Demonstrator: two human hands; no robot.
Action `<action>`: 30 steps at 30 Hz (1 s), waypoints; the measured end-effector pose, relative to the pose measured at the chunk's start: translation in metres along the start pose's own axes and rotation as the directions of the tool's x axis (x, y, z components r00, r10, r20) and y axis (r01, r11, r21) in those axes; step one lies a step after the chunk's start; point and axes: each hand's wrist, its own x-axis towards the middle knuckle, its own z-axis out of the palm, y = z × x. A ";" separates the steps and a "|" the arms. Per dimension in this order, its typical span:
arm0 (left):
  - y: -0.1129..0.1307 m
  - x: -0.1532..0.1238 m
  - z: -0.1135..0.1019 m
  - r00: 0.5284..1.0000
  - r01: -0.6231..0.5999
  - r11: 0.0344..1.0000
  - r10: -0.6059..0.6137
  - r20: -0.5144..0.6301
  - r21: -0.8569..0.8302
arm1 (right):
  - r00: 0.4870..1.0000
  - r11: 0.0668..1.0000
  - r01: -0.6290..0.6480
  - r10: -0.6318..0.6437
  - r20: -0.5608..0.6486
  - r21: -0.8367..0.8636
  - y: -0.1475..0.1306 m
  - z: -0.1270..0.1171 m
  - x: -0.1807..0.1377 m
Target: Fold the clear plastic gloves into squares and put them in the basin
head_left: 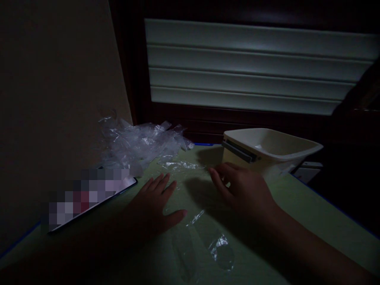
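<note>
The scene is dim. My left hand lies flat on the green table, fingers stretched out and together, thumb apart, pressing on a clear plastic sheet spread in front of me. My right hand rests palm down just right of it, fingers curled down with the tips touching the far edge of the plastic, close to a cream plastic tub. Whether its fingers pinch the plastic I cannot make out.
A heap of crumpled clear plastic bags lies at the back left against the wall. A phone or tablet with a lit screen sits at the left. Ribbed white panels stand behind the table.
</note>
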 end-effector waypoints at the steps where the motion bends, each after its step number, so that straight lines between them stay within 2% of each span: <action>1: 0.001 0.000 0.000 1.000 0.003 1.000 -0.003 0.008 0.004 | 0.999 0.992 0.041 -0.039 -0.021 0.118 -0.003 0.000 -0.001; 3: 0.002 0.000 -0.002 1.000 0.011 1.000 -0.011 0.022 0.014 | 0.996 0.939 0.084 -0.089 -0.001 0.333 -0.007 0.005 -0.002; 5: 0.003 0.000 -0.002 1.000 0.013 1.000 -0.014 0.022 0.024 | 0.986 0.892 0.112 -0.154 0.062 0.438 -0.008 0.015 -0.004; 7: 0.003 0.000 -0.002 1.000 0.008 0.999 -0.009 0.018 0.033 | 0.960 0.882 0.185 -0.256 0.111 0.434 -0.006 0.027 -0.006; 9: 0.002 0.001 -0.001 1.000 0.008 0.999 -0.010 0.026 0.042 | 0.921 0.891 0.278 -0.353 0.162 0.360 -0.003 0.038 -0.007; 11: 0.002 0.001 0.000 0.999 0.014 0.999 -0.016 0.039 0.051 | 0.894 0.908 0.319 -0.384 0.230 0.273 0.001 0.046 -0.006; 16: -0.005 0.002 -0.001 0.992 0.068 0.997 -0.071 0.103 0.033 | 0.871 0.944 0.259 -0.320 0.374 0.204 0.015 0.049 -0.002; 20: -0.015 0.004 -0.002 0.973 0.149 0.988 -0.152 0.174 0.031 | 0.877 0.967 0.180 -0.240 0.416 0.179 0.024 0.048 0.000; 24: -0.019 0.004 -0.001 0.959 0.156 0.987 -0.157 0.237 0.023 | 0.877 0.985 0.143 -0.172 0.448 0.098 0.031 0.051 0.000; 28: -0.016 0.004 -0.002 0.966 0.137 0.990 -0.142 0.216 0.039 | 0.935 0.988 0.150 -0.154 0.318 0.039 0.029 0.051 0.001; 30: -0.013 0.004 -0.004 0.982 0.102 0.994 -0.106 0.158 0.035 | 0.960 0.986 0.161 -0.168 0.223 0.049 0.023 0.047 0.003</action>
